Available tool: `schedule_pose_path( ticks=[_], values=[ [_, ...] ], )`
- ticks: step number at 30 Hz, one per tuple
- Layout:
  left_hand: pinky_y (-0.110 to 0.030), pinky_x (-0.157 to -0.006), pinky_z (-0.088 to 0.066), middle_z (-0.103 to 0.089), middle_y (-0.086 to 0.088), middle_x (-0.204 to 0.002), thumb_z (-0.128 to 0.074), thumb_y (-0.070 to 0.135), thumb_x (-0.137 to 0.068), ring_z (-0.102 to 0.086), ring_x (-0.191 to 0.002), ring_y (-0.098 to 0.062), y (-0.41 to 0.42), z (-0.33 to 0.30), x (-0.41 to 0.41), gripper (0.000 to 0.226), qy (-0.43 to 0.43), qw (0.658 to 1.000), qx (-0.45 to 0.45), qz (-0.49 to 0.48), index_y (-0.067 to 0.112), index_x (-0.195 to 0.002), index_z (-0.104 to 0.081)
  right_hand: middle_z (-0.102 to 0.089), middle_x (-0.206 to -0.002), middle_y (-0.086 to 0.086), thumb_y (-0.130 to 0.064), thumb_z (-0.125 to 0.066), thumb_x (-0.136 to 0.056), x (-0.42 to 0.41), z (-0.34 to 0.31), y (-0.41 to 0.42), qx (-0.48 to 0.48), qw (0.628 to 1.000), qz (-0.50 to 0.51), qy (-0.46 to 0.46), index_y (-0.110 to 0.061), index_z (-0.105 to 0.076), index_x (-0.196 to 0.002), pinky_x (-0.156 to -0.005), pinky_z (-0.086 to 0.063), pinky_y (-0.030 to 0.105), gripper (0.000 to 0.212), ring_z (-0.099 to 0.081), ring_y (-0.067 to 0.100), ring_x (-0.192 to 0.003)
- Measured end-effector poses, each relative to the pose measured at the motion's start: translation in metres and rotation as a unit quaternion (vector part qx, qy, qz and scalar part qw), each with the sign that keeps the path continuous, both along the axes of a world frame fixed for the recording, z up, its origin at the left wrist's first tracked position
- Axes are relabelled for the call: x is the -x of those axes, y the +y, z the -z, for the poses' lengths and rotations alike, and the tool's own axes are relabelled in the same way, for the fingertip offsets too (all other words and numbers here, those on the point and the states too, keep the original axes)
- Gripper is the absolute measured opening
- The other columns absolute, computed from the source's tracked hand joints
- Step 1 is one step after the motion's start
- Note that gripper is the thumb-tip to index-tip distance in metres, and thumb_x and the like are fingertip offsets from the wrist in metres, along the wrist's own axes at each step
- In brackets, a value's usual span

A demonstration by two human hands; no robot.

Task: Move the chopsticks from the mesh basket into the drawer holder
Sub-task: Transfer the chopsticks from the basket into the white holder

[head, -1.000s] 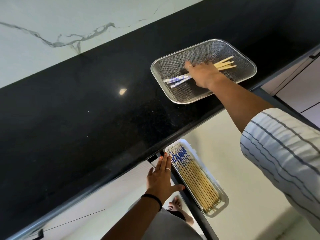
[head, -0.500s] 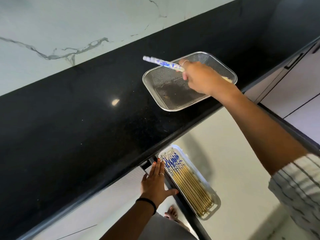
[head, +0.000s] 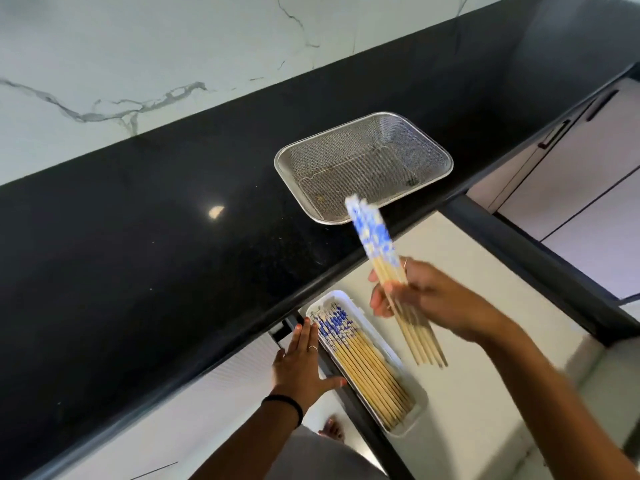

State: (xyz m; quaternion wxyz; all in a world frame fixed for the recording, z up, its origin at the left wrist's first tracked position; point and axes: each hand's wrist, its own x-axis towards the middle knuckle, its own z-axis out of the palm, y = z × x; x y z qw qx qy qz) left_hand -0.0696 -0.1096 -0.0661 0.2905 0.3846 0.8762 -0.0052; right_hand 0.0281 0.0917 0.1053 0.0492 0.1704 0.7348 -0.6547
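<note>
Above the open drawer, right hand (head: 420,299) grasping a chopstick bundle (head: 388,271) (blurred), mesh basket (head: 433,147) on the black counter (head: 138,220), left hand (head: 298,365) flat, fingers straight, beside the drawer holder (head: 420,407) of chopsticks.

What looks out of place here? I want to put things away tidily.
Little stands out. The mesh basket holds no chopsticks, only a few small specks on its bottom. The right hand grips a bundle of chopsticks above the open drawer, while those in the white holder lie parallel. The left hand rests flat beside it.
</note>
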Motion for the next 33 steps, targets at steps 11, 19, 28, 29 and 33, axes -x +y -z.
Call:
schedule_pose_path(
  ticks=[11,19,28,29,33],
  values=[
    [-0.043,-0.117,-0.022,0.020,0.000,-0.159,-0.053,0.073,-0.077,0.011,-0.147,-0.017,0.001,0.002,-0.001,0.115,0.009,1.000,0.004,-0.004,0.016,-0.151,0.014,-0.061,-0.075,0.013,0.005,-0.039,-0.095,-0.015,0.121,-0.035,0.031,0.953,-0.006,-0.300,-0.003,-0.054,-0.097,-0.064,-0.052,0.032,0.017,-0.061,0.022,-0.065],
    [-0.043,-0.117,-0.022,0.017,0.000,-0.159,-0.053,0.073,-0.077,0.009,-0.147,-0.019,0.000,0.001,-0.003,0.114,0.013,1.000,0.001,-0.010,0.016,-0.151,0.014,-0.064,-0.069,0.013,0.005,-0.047,-0.087,0.010,0.162,-0.034,-0.075,0.927,0.058,-0.362,0.000,-0.054,-0.085,-0.057,-0.055,0.032,0.009,-0.064,0.022,-0.056],
    [-0.043,-0.116,-0.026,0.016,0.001,-0.160,-0.053,0.072,-0.078,0.008,-0.148,-0.019,-0.001,0.004,-0.003,0.113,0.015,1.000,-0.010,-0.009,0.015,-0.151,0.012,-0.061,-0.120,0.011,-0.006,-0.042,-0.090,0.017,0.180,-0.068,-0.303,0.887,0.062,-0.343,-0.008,-0.055,-0.115,-0.084,-0.051,0.035,0.029,-0.061,0.030,-0.111],
    [-0.043,-0.116,-0.026,0.016,0.001,-0.160,-0.053,0.072,-0.078,0.008,-0.148,-0.019,-0.001,0.004,-0.003,0.112,0.015,1.000,-0.009,-0.008,0.015,-0.151,0.011,-0.061,-0.120,0.010,-0.008,-0.040,-0.092,0.017,0.181,-0.071,-0.326,0.879,0.063,-0.342,-0.010,-0.056,-0.116,-0.087,-0.051,0.036,0.029,-0.061,0.029,-0.111],
    [-0.043,-0.116,-0.025,0.017,0.001,-0.160,-0.053,0.071,-0.078,0.008,-0.148,-0.019,-0.001,0.005,-0.003,0.113,0.014,1.000,-0.013,-0.008,0.015,-0.151,0.011,-0.060,-0.126,0.009,-0.009,-0.040,-0.095,0.007,0.186,-0.076,-0.388,0.874,0.067,-0.285,-0.012,-0.052,-0.126,-0.091,-0.051,0.038,0.034,-0.062,0.028,-0.112]
  ],
)
